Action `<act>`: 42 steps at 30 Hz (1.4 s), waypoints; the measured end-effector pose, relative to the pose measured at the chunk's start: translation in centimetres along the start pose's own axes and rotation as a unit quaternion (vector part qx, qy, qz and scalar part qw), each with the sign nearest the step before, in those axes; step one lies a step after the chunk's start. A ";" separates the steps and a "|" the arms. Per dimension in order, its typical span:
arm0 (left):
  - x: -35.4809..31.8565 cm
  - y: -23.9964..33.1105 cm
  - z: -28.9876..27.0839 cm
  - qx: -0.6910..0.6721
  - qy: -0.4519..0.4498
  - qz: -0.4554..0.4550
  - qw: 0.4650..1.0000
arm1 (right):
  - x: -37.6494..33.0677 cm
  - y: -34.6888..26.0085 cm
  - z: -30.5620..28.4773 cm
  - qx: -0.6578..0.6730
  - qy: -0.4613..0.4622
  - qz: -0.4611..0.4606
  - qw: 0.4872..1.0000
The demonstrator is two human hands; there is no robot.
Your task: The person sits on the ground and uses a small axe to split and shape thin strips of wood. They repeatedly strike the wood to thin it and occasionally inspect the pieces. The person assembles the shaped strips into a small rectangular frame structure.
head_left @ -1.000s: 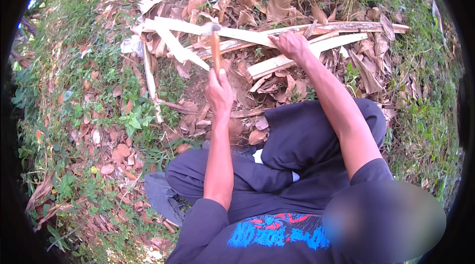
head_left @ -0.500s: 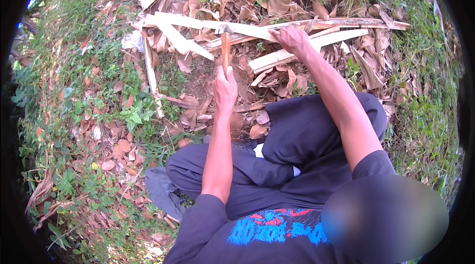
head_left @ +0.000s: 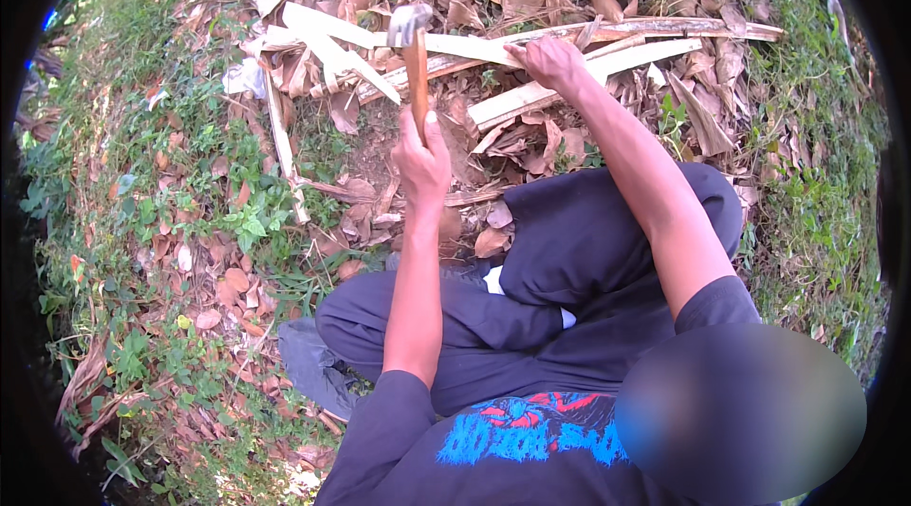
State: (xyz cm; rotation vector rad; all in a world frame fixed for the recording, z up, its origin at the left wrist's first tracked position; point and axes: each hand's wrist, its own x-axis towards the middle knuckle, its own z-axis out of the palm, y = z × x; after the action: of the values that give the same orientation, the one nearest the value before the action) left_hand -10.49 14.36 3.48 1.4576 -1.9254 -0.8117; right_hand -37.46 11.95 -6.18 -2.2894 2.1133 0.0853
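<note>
My left hand (head_left: 422, 159) is closed round the wooden handle of a hammer (head_left: 418, 74). Its metal head is up over a pale wooden strip (head_left: 460, 46), with a gap I cannot measure. The strip's right end is gripped in my right hand (head_left: 554, 64), fingers curled over it. A shorter pale strip (head_left: 346, 62) meets the held one near its left end and slants down toward my left hand. Whether a nail joins the two, I cannot see.
A pale plank (head_left: 588, 81) lies beneath my right wrist, and a long rough-edged slat (head_left: 683, 27) stretches off to the right. A thin stick (head_left: 281, 140) and a white scrap (head_left: 245, 79) sit at left. Dry leaves and grass surround my crossed legs (head_left: 446, 326).
The hammer has risen, its head now larger in view and farther up and left. My right hand still grips the strip, shifted slightly in the picture with the surrounding ground.
</note>
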 end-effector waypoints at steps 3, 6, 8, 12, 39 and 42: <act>-0.9 -3.9 1.9 0.062 0.004 -0.033 0.998 | 1.4 -0.5 -1.2 0.138 -0.066 0.079 0.985; 0.2 -1.3 0.3 0.019 0.010 0.013 1.000 | 1.3 0.7 0.7 0.063 0.008 0.036 0.997; -0.1 -1.7 1.2 0.011 0.026 0.008 1.000 | -0.1 0.0 1.3 -0.004 0.070 -0.013 0.997; 0.1 -3.9 1.1 0.068 0.006 0.007 0.998 | 1.2 -1.3 -3.0 0.114 -0.146 0.086 0.979; 1.1 -2.2 0.3 0.068 0.013 -0.007 0.998 | 1.5 0.4 1.0 0.035 -0.037 0.009 0.999; 0.8 0.2 -1.1 0.030 0.090 0.102 0.990 | 0.5 -0.1 1.2 -0.028 0.010 -0.016 0.999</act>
State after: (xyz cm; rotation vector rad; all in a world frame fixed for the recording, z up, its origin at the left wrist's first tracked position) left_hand -9.94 13.51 4.46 1.2941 -1.9342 -0.5158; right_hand -37.36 11.57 -7.40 -2.3651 2.1084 0.1228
